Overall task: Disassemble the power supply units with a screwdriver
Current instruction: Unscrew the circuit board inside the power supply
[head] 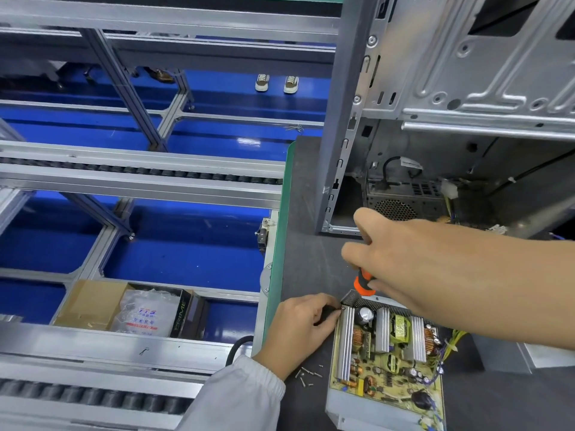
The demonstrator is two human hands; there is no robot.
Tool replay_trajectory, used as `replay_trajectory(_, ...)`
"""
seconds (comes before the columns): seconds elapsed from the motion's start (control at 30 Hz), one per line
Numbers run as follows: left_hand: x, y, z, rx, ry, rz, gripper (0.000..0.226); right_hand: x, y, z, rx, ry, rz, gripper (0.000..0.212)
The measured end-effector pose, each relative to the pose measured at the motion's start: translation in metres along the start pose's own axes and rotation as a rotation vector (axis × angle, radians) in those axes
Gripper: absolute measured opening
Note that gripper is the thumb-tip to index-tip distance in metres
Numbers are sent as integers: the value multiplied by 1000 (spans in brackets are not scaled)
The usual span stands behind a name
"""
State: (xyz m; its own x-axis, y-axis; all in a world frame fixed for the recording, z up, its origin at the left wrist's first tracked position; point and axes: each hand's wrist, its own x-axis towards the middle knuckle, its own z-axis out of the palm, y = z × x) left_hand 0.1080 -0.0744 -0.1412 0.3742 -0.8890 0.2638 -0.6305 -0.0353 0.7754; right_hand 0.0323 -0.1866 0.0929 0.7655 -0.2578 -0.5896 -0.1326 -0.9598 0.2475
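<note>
Power supply unit (385,365) sits at the near edge of the dark work mat (308,213), its lid already off, so the circuit board, heat sinks and coils lie bare inside the metal tray. A handful of loose screws (306,375) lies on the mat just beside the unit's left side, which suggests the cover fasteners are out. What seems left is freeing the board from the tray. The left hand (300,329) rests at the unit's far left corner, fingers curled and pinching something small and dark there; I cannot tell what. The right hand (413,259) reaches across above the unit, fingers wrapped round the orange-and-black screwdriver (363,283), whose tip is hidden near that same corner. At the mat's far edge stands an open computer case (451,104) with a second supply (404,197) mounted inside, so a further unit probably awaits.
</note>
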Motion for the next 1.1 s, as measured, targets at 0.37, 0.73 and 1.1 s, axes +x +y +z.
replay_trajectory(0.37, -1, -5, 2, 34, -11, 63, 12, 7, -2, 13, 43, 54, -18, 23)
replay_trajectory(0.73, 16, -12, -11, 296, -120, 435, 13, 9, -4, 14, 18, 54, -63, 23)
replay_trajectory(1.1, 19, -16, -11, 173, -150, 402, 20, 7, 6, 7, 10, -6, -100, 17)
